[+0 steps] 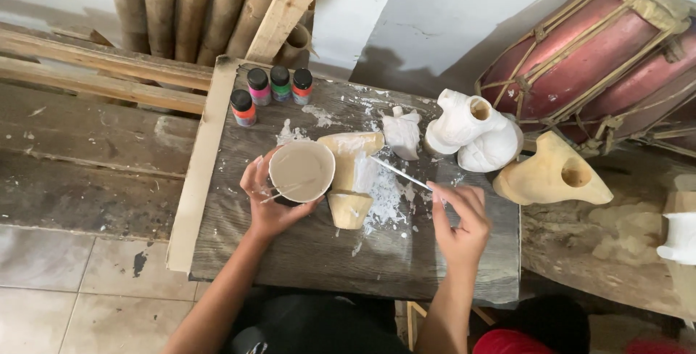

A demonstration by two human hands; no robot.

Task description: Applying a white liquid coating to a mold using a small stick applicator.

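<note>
Left hand [267,198]: fingers wrapped on cup of beige paint [301,171], held over desk [435,267] centre. Right hand [460,222]: pinching thin brush [402,174], tip at half-whitened wooden carving [351,180]. Risk: tilted cup slopping paint onto carving; brush dripping across desk.

Four small paint bottles [271,90] stood at upper centre, three white-coated carvings [464,125] right of centre, two bare wooden carvings [552,174], and one cup [301,171].
</note>
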